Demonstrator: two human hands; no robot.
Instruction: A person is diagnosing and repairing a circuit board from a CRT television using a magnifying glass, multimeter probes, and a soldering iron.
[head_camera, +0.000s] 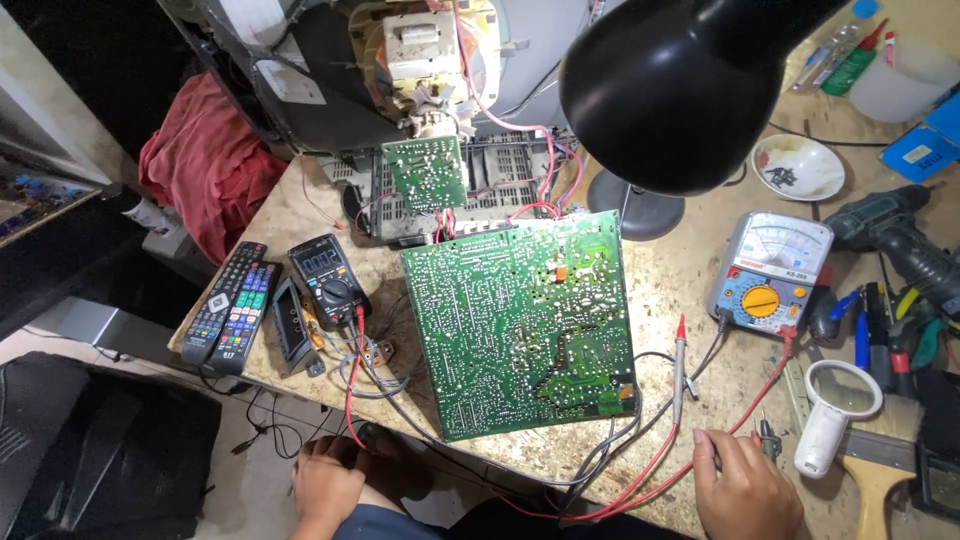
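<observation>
The large green printed circuit board (520, 325) lies solder side up mid-worktop (660, 290), a red-tipped grey test probe (679, 365) beside it. The right hand (745, 485) rests half-curled on red leads (650, 480). The left hand (325, 480) sits below the worktop's edge, curled; whether it holds anything cannot be told.

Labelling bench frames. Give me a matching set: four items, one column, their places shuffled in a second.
1. large green circuit board
2. black digital multimeter with red leads
3. white round bowl
4. white-handled magnifying glass

A. far right, beside the black lamp shade
B. bench centre
C. near right edge, by the right hand
D. left, beside two remote controls

Pairs: 1-B, 2-D, 3-A, 4-C
</observation>
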